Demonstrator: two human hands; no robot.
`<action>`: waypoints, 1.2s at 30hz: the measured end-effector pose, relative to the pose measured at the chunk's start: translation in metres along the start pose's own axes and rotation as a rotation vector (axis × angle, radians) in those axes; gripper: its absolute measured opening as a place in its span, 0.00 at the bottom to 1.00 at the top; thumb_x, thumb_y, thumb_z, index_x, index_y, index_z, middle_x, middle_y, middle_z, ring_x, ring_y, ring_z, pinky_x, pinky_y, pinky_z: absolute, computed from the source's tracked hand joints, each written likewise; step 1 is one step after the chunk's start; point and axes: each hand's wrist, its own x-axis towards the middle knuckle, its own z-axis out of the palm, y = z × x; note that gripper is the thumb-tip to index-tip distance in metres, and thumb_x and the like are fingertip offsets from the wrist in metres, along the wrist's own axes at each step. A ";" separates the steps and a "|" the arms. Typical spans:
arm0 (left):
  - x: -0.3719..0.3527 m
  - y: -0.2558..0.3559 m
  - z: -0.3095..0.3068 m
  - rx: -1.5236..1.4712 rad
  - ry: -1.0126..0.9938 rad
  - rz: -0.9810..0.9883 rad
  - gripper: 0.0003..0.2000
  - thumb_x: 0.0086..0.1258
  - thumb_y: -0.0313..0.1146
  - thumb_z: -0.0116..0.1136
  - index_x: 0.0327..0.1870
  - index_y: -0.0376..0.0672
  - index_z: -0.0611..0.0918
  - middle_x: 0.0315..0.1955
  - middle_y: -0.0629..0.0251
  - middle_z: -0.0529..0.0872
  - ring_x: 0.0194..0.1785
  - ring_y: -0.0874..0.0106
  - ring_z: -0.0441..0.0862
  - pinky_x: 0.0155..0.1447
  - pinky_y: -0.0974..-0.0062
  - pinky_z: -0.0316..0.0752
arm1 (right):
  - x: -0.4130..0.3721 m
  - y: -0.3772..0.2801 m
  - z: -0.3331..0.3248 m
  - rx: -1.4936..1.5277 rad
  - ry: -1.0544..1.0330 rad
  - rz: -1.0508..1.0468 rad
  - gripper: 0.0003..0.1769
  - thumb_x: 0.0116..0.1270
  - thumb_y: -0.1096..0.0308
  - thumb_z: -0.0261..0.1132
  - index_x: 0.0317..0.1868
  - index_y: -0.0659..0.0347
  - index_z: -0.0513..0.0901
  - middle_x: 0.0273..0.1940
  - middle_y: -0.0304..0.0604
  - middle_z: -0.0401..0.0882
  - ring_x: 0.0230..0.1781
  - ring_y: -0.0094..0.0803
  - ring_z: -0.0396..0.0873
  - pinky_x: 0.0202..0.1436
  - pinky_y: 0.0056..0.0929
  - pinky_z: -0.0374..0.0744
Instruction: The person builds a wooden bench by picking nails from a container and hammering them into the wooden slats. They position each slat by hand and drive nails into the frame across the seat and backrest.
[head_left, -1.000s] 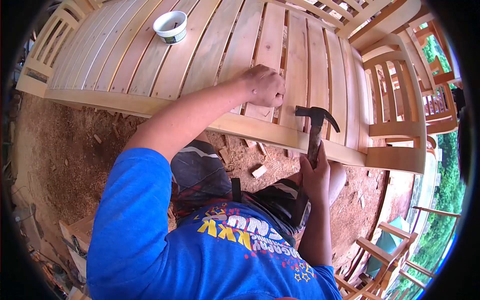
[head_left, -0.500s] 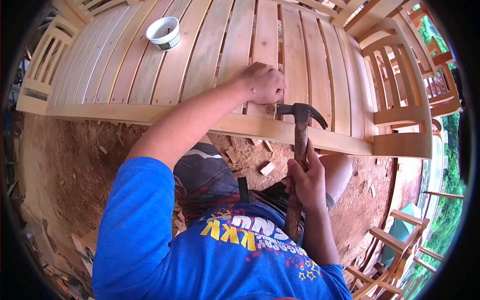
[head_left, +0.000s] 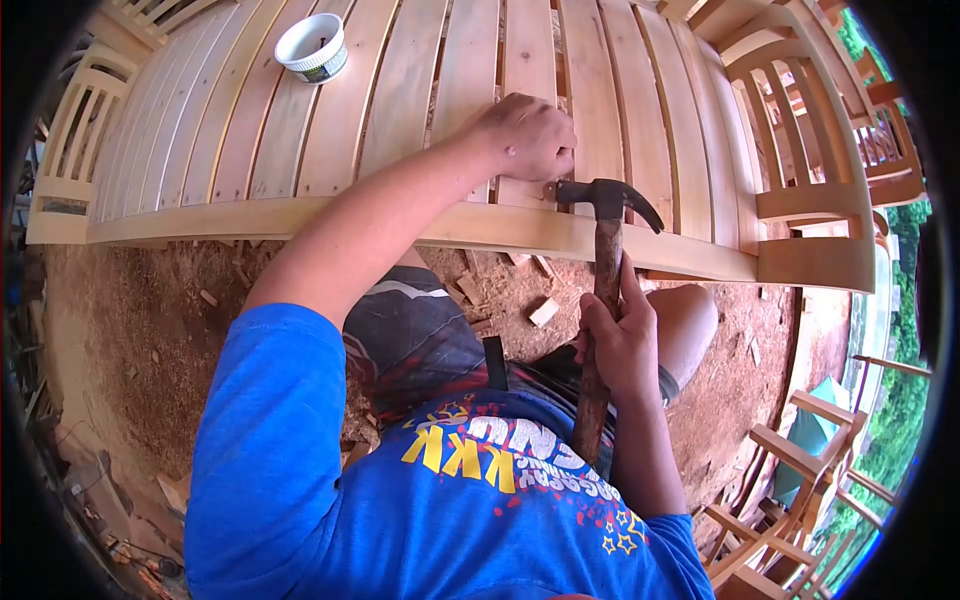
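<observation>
My right hand (head_left: 627, 335) is wrapped around the wooden handle of a claw hammer (head_left: 607, 250). The hammer's dark head rests low over the front of a slatted wooden bench (head_left: 455, 222), claw pointing right. Just left of the striking face, my left hand (head_left: 530, 138) is closed with its knuckles up, at the front end of a slat. Whatever its fingers pinch, if anything, is hidden. Farther back on the slats stands a small white tub (head_left: 313, 50) with a thin dark thing inside, too small to name.
Slatted armrests rise at the bench's left end (head_left: 75, 150) and right end (head_left: 815, 170). Wood scraps (head_left: 543, 312) and sawdust lie on the ground below. More wooden furniture frames (head_left: 800, 470) stand at the lower right, beside a greenish-blue object (head_left: 812, 430).
The view has shifted slightly, so the bench and tub sit a little higher in it. Both hands keep their grip, and the hammer head stays close to my left hand.
</observation>
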 end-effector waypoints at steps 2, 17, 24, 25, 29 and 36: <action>0.000 -0.003 0.004 -0.001 0.016 -0.003 0.13 0.67 0.39 0.59 0.27 0.42 0.88 0.34 0.56 0.91 0.39 0.48 0.90 0.46 0.48 0.86 | 0.001 -0.001 0.001 -0.011 0.006 -0.007 0.42 0.83 0.75 0.64 0.91 0.62 0.57 0.27 0.34 0.78 0.19 0.20 0.77 0.22 0.25 0.77; -0.001 -0.001 0.002 -0.002 0.032 0.006 0.11 0.66 0.37 0.60 0.25 0.43 0.86 0.32 0.57 0.90 0.38 0.50 0.90 0.46 0.49 0.86 | -0.002 -0.008 -0.008 -0.091 0.055 -0.053 0.44 0.81 0.76 0.67 0.91 0.63 0.57 0.30 0.33 0.80 0.23 0.19 0.76 0.26 0.23 0.77; 0.000 0.009 -0.018 -0.049 -0.116 -0.168 0.12 0.60 0.42 0.67 0.35 0.43 0.89 0.35 0.49 0.93 0.43 0.44 0.91 0.52 0.47 0.87 | -0.009 -0.059 -0.042 -0.554 0.098 -0.500 0.46 0.70 0.77 0.71 0.88 0.64 0.67 0.36 0.50 0.89 0.31 0.40 0.86 0.40 0.36 0.82; -0.002 0.008 -0.017 -0.063 -0.093 -0.190 0.12 0.61 0.43 0.67 0.36 0.43 0.89 0.36 0.49 0.93 0.43 0.45 0.92 0.52 0.47 0.87 | -0.009 -0.067 -0.042 -0.594 0.080 -0.519 0.46 0.69 0.76 0.71 0.88 0.63 0.67 0.38 0.55 0.91 0.33 0.47 0.89 0.43 0.40 0.84; -0.003 0.002 -0.009 -0.065 -0.103 -0.134 0.13 0.64 0.44 0.65 0.37 0.43 0.89 0.36 0.51 0.93 0.44 0.46 0.92 0.52 0.46 0.87 | 0.004 -0.073 -0.043 -0.860 -0.127 -0.412 0.47 0.72 0.75 0.69 0.90 0.52 0.64 0.63 0.61 0.90 0.59 0.60 0.90 0.62 0.53 0.84; 0.000 -0.011 0.014 0.086 0.010 0.057 0.12 0.68 0.39 0.58 0.28 0.43 0.88 0.34 0.57 0.90 0.42 0.53 0.92 0.49 0.50 0.89 | -0.025 -0.115 -0.043 -0.318 0.292 -0.638 0.39 0.77 0.76 0.70 0.85 0.73 0.67 0.52 0.50 0.91 0.39 0.28 0.88 0.45 0.27 0.86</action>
